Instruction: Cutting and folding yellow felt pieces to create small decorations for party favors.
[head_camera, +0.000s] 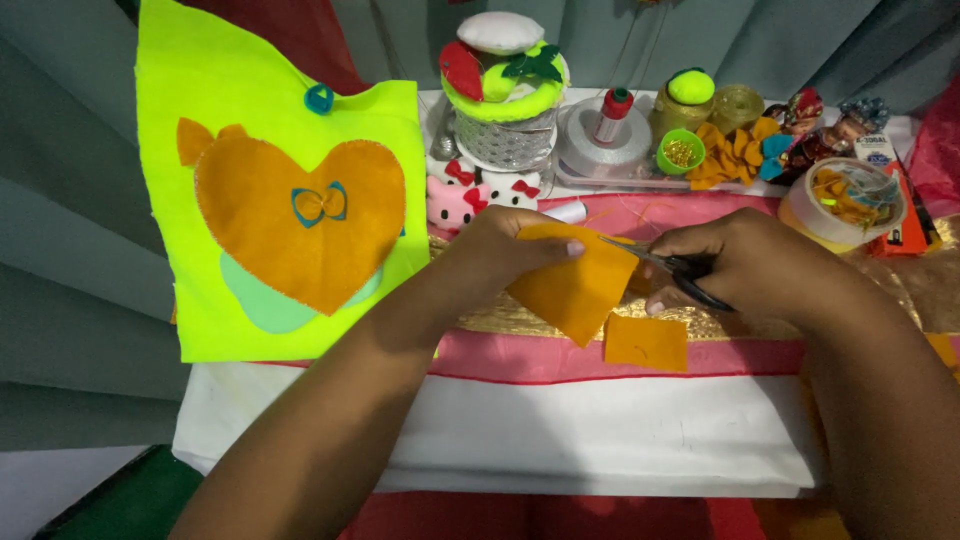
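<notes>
Left hand (500, 250) pinches the orange felt (575, 285), right hand (745, 262) closed on scissors (665, 268) at its edge; thumb seems near blades, nick risk if felt slips

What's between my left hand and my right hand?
In the head view, the orange felt piece spans the gap between left hand and right hand, with the scissors cutting in.

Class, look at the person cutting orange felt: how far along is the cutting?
Done: one small orange offcut lies on the table below the hands. In hand: the left hand holds the orange felt piece while the right hand works scissors into its upper edge. Left: most of that piece is uncut.
</notes>
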